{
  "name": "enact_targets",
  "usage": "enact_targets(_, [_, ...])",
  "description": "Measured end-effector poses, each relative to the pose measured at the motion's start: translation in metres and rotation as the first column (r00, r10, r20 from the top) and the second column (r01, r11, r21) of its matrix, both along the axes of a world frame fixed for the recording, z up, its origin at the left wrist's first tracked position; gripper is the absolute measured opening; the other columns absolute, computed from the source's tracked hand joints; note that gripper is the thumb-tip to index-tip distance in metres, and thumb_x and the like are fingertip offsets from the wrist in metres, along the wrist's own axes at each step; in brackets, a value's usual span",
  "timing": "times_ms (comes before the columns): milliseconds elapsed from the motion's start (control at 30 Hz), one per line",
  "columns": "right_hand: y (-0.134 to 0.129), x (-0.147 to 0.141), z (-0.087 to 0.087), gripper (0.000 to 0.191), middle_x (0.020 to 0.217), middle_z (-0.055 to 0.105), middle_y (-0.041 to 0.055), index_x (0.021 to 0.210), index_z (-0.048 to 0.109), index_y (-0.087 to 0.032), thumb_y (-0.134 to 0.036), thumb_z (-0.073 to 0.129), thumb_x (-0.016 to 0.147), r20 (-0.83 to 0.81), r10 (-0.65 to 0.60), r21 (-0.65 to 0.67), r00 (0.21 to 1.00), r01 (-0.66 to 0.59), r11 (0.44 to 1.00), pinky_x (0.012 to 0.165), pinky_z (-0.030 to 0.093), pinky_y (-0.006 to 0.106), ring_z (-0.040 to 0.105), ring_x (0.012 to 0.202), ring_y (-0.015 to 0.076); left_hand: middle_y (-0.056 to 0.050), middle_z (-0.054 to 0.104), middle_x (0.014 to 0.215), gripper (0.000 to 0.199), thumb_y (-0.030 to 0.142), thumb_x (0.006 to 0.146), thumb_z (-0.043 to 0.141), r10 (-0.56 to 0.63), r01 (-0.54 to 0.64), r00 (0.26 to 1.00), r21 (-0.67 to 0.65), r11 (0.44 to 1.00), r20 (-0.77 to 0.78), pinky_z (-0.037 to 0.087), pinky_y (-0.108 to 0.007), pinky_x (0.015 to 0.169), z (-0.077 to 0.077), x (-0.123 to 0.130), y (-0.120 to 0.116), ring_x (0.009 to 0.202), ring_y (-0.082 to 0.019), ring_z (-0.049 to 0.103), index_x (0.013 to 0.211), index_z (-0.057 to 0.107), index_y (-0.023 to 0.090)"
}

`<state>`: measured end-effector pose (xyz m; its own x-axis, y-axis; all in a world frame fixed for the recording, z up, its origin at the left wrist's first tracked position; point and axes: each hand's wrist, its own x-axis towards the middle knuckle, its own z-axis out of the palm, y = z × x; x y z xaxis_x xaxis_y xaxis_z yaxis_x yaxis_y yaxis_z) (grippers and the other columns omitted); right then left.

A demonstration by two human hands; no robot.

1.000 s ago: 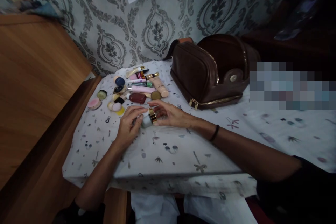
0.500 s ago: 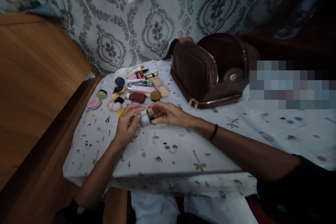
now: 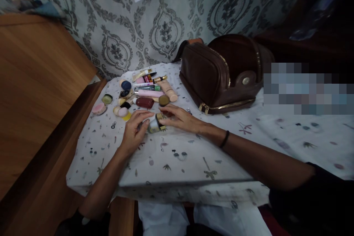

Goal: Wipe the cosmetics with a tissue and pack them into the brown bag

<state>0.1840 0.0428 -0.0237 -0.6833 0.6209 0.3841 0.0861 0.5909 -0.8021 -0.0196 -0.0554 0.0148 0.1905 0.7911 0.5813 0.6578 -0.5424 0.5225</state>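
A small frosted bottle with a gold cap [image 3: 154,127] lies on its side just above the cloth. My left hand [image 3: 134,128] is closed around its base end, thumb in front and fingers behind. At the other end, my right hand [image 3: 181,118] has its thumb and fingers at the gold cap, covering part of it. Just beyond the hands are a dark red bottle [image 3: 145,102], a round olive-brown lid [image 3: 164,100] and a pale pink tube [image 3: 150,93]. Nearer my left hand are powder puffs or sponges [image 3: 123,112].
A brown cosmetic bag [image 3: 203,77] stands unzipped at the back right. Several tubes and a beige bottle [image 3: 169,91] lie by the wall. A pink round compact [image 3: 99,108] and a green jar [image 3: 107,99] sit near the table's left edge, beside a wooden panel [image 3: 41,81].
The bottle has turned about its length, and gold-coloured markings now show on its side. My right thumb and fingers have shifted on the cap. My left hand has stayed almost still.
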Motion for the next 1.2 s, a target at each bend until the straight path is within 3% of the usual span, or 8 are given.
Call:
enact_targets(100, [-0.0030,0.0014,0.0008,0.080,0.126,0.058,0.0104,0.137,0.048,-0.021,-0.044,0.083,0.069,-0.047,0.083,-0.063,0.995,-0.086,0.994,0.097,0.047,0.041,0.057,0.113,0.0269,-0.007,0.065,0.111,0.025,0.024,0.097,0.052,0.013,-0.013,1.000,0.001,1.000,-0.002,0.049,-0.036,0.094,-0.0003,-0.0001,0.0001,0.108,-0.021,0.060,0.113,0.071,0.024])
enact_targets(267, [-0.0047,0.0020,0.0019,0.050,0.105,0.061,0.0030,0.113,0.053,-0.021,-0.033,0.080,0.071,-0.048,0.118,-0.063,0.992,-0.120,0.991,0.084,0.051,0.034,0.060,0.093,0.0198,-0.006,0.065,0.109,0.024,0.022,0.097,0.052,0.001,-0.001,1.000,0.017,1.000,-0.002,0.049,-0.035,0.093,0.0001,-0.0002,0.0005,0.106,-0.020,0.061,0.112,0.071,0.024])
enact_targets(500, [-0.0025,-0.0012,-0.0021,0.048,0.099,0.061,0.0026,0.111,0.054,-0.019,-0.041,0.077,0.075,-0.076,0.142,-0.122,0.987,-0.151,0.981,0.081,0.049,0.033,0.059,0.089,0.0186,-0.006,0.065,0.110,0.025,0.021,0.096,0.053,-0.005,0.005,1.000,0.043,0.999,-0.003,0.050,-0.037,0.093,-0.0021,-0.0025,0.0018,0.107,-0.020,0.061,0.114,0.070,0.024])
enact_targets(633, [0.0000,-0.0004,-0.0032,0.046,0.098,0.058,0.0047,0.110,0.060,-0.018,-0.051,0.072,0.079,-0.009,0.061,0.010,0.998,-0.061,0.998,0.077,0.049,0.034,0.056,0.088,0.0202,-0.006,0.065,0.110,0.025,0.021,0.097,0.052,-0.016,0.016,1.000,0.042,0.999,0.000,0.050,-0.037,0.094,-0.0015,-0.0019,0.0007,0.107,-0.020,0.061,0.114,0.070,0.024])
enact_targets(867, [0.0002,0.0004,0.0051,0.043,0.106,0.058,0.0126,0.090,0.067,-0.015,-0.052,0.046,0.097,0.124,0.068,0.161,0.990,-0.088,0.983,0.096,0.045,0.043,0.055,0.106,0.0259,-0.007,0.065,0.111,0.025,0.022,0.097,0.053,-0.020,0.020,1.000,0.019,1.000,0.000,0.050,-0.036,0.093,0.0004,-0.0002,-0.0008,0.107,-0.020,0.061,0.115,0.070,0.023])
enact_targets(967, [-0.0014,0.0002,0.0041,0.045,0.112,0.059,0.0123,0.109,0.064,-0.015,-0.055,0.053,0.092,0.102,0.047,0.093,0.994,-0.057,0.994,0.096,0.045,0.045,0.056,0.106,0.0263,-0.006,0.064,0.111,0.025,0.020,0.096,0.053,-0.020,0.020,1.000,0.021,1.000,0.004,0.049,-0.035,0.093,0.0007,0.0000,-0.0003,0.107,-0.019,0.061,0.114,0.070,0.023])
enact_targets(1067, [-0.0035,0.0008,0.0013,0.076,0.126,0.056,0.0114,0.135,0.046,-0.020,-0.051,0.078,0.074,0.013,0.092,0.011,0.996,-0.092,0.996,0.098,0.046,0.044,0.055,0.114,0.0268,-0.006,0.064,0.110,0.025,0.019,0.097,0.052,-0.020,0.020,1.000,0.021,1.000,0.004,0.049,-0.035,0.093,0.0007,0.0001,0.0003,0.106,-0.019,0.061,0.115,0.070,0.023])
enact_targets(1200, [-0.0057,0.0016,0.0007,0.057,0.116,0.059,0.0062,0.119,0.049,-0.021,-0.036,0.079,0.073,-0.016,0.151,-0.030,0.988,-0.152,0.988,0.094,0.048,0.039,0.057,0.108,0.0224,-0.006,0.065,0.110,0.025,0.021,0.097,0.051,-0.018,0.018,1.000,0.021,1.000,-0.001,0.050,-0.036,0.092,0.0001,-0.0003,0.0007,0.106,-0.020,0.061,0.115,0.069,0.023])
